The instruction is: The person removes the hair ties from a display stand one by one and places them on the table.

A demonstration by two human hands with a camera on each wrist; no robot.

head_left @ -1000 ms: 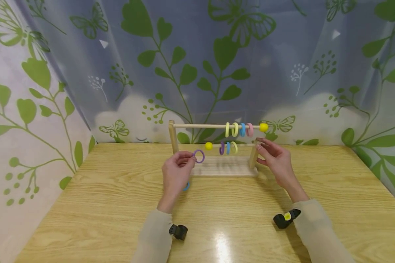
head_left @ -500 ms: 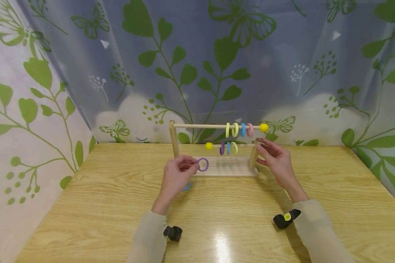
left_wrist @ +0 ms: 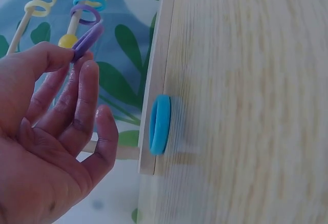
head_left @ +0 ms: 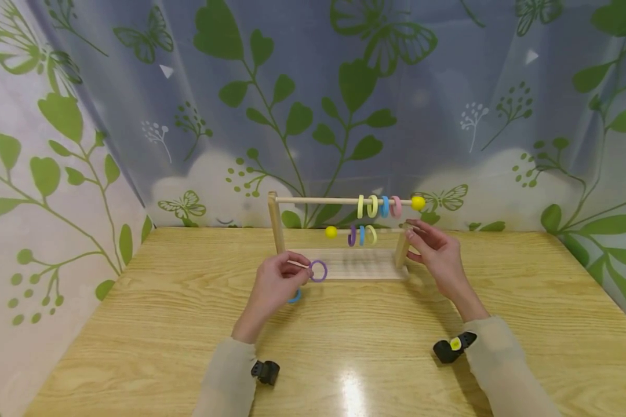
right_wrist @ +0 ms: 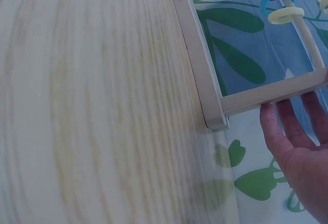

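Observation:
A purple ring [head_left: 318,271] is pinched between thumb and fingertips of my left hand [head_left: 277,279], in front of the wooden rack's base [head_left: 360,272]. My right hand [head_left: 437,255] holds the rack's short right post [head_left: 403,248], fingers behind it and thumb in front. The lower rod, tipped by a yellow ball [head_left: 331,231], carries a purple ring [head_left: 352,236], a blue ring [head_left: 362,235] and a pale yellow ring [head_left: 372,234]. On the upper rod [head_left: 313,200] hang two pale yellow rings, a blue ring [head_left: 385,206] and a pink ring [head_left: 396,206].
Another blue ring [left_wrist: 160,124] lies on the wooden table [head_left: 365,336] against the base's front edge, partly behind my left hand in the head view. The rack's tall left post [head_left: 275,223] stands behind that hand. A leaf-patterned curtain [head_left: 313,116] hangs behind the table.
My left hand has moved down and toward me with the purple ring, away from the lower rod's level. My right hand stays on the post.

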